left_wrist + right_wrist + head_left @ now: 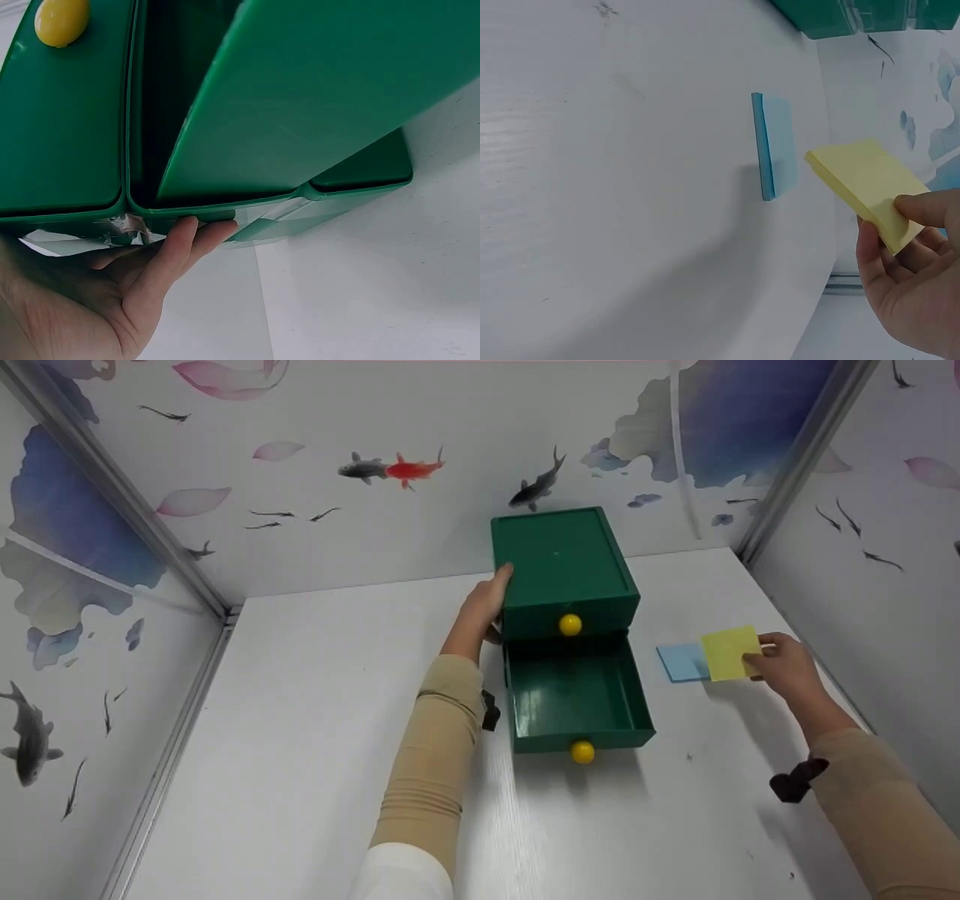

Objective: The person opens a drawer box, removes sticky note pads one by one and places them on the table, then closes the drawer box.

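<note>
A green drawer cabinet (pixel 559 556) with yellow knobs stands against the back wall. Its middle drawer (pixel 574 701) is pulled out, and the visible inside is bare. My left hand (pixel 487 600) rests on the cabinet's left side, thumb at the top edge; in the left wrist view its fingers (pixel 161 274) lie fairly straight along the side wall. At the right, my right hand (pixel 787 664) pinches a yellow sticky note pad (pixel 729 654) between thumb and fingers. The right wrist view has that pad (pixel 870 184) raised above the table. Beside it a blue sticky note pad (pixel 781 146) lies flat.
The white table (pixel 337 720) meets patterned panels (pixel 360 532) with fish and petals at the back and both sides. Grey metal posts (pixel 795 465) run along the corners. The drawer front with its knob (pixel 583 751) juts out over the table.
</note>
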Action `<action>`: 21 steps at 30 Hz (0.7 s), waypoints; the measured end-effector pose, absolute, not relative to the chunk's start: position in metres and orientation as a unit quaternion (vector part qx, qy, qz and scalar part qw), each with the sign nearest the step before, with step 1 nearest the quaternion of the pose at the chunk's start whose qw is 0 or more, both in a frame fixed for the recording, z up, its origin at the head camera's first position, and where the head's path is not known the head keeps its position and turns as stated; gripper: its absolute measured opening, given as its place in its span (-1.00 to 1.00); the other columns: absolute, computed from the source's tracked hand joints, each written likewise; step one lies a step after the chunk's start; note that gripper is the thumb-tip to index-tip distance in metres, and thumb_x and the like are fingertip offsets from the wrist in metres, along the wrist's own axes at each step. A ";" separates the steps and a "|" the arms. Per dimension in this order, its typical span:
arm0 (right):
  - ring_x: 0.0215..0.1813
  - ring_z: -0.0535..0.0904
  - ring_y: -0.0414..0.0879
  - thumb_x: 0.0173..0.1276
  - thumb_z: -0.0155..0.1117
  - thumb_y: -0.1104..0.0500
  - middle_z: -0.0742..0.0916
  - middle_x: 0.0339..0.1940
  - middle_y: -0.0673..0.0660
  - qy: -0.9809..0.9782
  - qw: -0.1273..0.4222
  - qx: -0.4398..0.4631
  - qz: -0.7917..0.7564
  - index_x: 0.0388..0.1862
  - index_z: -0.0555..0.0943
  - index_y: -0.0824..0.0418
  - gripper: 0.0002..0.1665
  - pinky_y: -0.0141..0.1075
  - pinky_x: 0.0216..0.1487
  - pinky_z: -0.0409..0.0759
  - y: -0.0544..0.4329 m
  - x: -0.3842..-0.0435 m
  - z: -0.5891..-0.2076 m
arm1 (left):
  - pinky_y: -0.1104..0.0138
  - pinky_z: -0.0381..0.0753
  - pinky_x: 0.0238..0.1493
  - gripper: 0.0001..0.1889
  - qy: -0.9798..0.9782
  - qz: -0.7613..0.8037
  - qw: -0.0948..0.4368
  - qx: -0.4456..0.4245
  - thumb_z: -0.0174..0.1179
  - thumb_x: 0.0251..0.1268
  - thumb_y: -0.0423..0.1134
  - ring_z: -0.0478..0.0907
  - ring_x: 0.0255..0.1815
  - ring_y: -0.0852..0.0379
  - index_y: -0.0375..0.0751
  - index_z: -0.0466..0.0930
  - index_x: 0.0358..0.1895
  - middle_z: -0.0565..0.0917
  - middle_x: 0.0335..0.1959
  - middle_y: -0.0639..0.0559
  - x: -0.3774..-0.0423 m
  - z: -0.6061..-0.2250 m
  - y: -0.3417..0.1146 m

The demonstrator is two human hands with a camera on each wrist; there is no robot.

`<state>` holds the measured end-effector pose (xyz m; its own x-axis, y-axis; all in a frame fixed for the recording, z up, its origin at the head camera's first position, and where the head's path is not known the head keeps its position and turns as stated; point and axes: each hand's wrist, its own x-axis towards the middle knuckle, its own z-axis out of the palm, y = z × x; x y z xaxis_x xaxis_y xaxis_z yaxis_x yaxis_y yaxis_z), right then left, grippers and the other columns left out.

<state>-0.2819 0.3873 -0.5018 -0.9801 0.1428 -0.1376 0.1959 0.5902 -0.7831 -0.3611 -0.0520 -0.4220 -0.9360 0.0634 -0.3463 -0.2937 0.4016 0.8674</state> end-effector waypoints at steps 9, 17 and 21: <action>0.14 0.43 0.32 0.50 -0.03 0.25 0.32 0.25 0.65 0.880 0.054 0.110 -0.458 0.41 0.02 0.64 -0.31 -0.33 -0.21 0.67 0.395 -0.292 -0.506 | 0.03 0.68 -0.31 -0.13 0.822 0.538 0.169 -0.083 -0.34 0.37 0.44 0.66 -0.29 -0.25 -0.25 0.33 0.37 0.53 -0.07 -0.32 -0.364 -0.422 -0.051; 0.17 0.39 0.34 0.41 -0.01 0.33 0.27 0.27 0.63 0.873 0.076 0.123 -0.466 0.43 -0.06 0.64 -0.25 -0.27 -0.18 0.67 0.403 -0.298 -0.505 | 0.03 0.68 -0.32 -0.13 0.822 0.539 0.166 -0.083 -0.35 0.37 0.43 0.66 -0.30 -0.26 -0.25 0.32 0.39 0.53 -0.05 -0.33 -0.363 -0.422 -0.051; 0.21 0.37 0.40 0.35 0.04 0.35 0.25 0.28 0.65 0.879 0.074 0.125 -0.454 0.44 -0.06 0.62 -0.19 -0.21 -0.12 0.67 0.403 -0.300 -0.504 | 0.03 0.68 -0.29 -0.14 0.822 0.537 0.169 -0.089 -0.34 0.38 0.43 0.65 -0.28 -0.25 -0.23 0.30 0.40 0.52 -0.02 -0.33 -0.363 -0.421 -0.050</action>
